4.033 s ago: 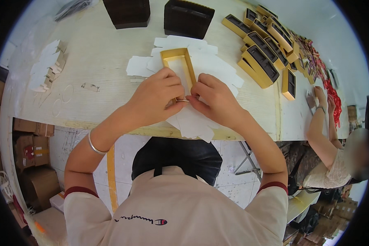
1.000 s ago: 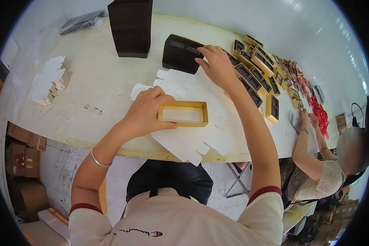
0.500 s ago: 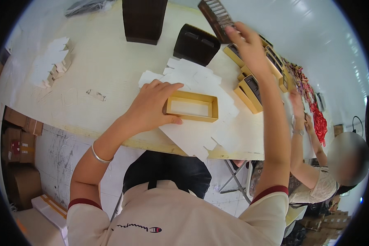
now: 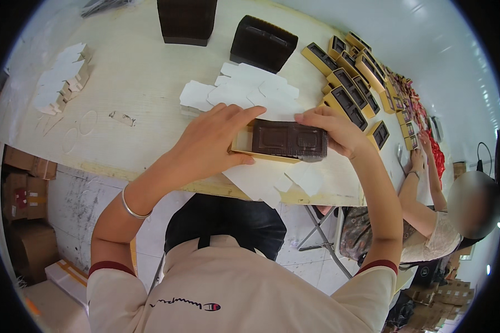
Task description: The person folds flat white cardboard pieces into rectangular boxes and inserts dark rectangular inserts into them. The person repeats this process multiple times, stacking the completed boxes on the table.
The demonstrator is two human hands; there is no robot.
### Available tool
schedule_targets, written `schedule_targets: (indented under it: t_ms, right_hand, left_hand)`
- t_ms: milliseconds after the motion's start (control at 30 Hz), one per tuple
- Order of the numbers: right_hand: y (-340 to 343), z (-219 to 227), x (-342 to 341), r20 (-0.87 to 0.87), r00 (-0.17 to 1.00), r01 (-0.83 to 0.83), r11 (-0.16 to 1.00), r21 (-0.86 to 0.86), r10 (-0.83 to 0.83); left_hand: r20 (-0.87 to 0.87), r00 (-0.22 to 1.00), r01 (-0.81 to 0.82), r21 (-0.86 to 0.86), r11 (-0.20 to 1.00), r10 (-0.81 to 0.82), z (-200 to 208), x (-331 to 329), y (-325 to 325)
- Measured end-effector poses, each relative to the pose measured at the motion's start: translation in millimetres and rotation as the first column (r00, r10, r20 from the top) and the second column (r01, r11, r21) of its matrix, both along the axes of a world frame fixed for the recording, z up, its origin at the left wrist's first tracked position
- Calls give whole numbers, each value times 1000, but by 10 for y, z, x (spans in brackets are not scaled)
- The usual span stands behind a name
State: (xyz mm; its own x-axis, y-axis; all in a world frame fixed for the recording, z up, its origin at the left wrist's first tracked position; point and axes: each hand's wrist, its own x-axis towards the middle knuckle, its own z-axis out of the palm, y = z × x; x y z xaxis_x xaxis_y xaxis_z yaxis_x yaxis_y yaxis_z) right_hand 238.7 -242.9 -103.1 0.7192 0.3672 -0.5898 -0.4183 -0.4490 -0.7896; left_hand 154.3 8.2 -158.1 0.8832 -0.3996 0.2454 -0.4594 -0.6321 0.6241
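My left hand [image 4: 222, 136] grips the left end of a small gold open-topped box [image 4: 242, 141], thumb and fingers on its long sides. My right hand [image 4: 339, 130] holds the right end of a dark brown plastic tray insert [image 4: 280, 137] with shallow molded compartments. The insert lies over the box's right part, its left end reaching into the opening; how deep it sits I cannot tell. Flat white die-cut card blanks [image 4: 255, 91] lie beneath and beyond the box. Behind them stands a stack of dark inserts [image 4: 264, 43], with a taller dark stack [image 4: 187, 22] to its left.
Several gold boxes with dark inserts [image 4: 344, 83] crowd the table's right side. Further right, a person [image 4: 419, 216] works beside red ribbons [image 4: 438, 161]. White folded card pieces [image 4: 64, 77] sit at the left. Cartons [image 4: 30, 194] stand below the table's left edge.
My right hand has come down and left from the back right, bringing a dark insert onto the gold box. My left hand still holds the box. The view has shifted slightly.
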Motion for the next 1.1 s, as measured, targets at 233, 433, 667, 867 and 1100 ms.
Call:
schedule_targets:
  t_ms: [233, 433, 667, 867, 1100]
  right_hand:
    - [-46, 224, -225, 774, 347, -331, 842, -427, 529]
    - [-166, 12, -374, 793, 397, -430, 857, -284, 462]
    - [-79, -129, -329, 830, 308, -494, 824, -278, 465]
    - [11, -145, -338, 805, -201, -338, 731, -592, 559]
    - [-32, -195, -378, 837, 88, -457, 769, -447, 540]
  left_hand:
    - [-70, 997, 16, -3, 1000, -16, 7, 3, 90]
    - [-76, 995, 56, -33, 998, -58, -19, 85, 73]
    - [-81, 994, 84, 147, 986, -73, 51, 179, 191]
    - [44, 998, 31, 194, 981, -40, 104, 4, -128]
    - [162, 987, -39, 326, 945, -15, 48, 7, -202]
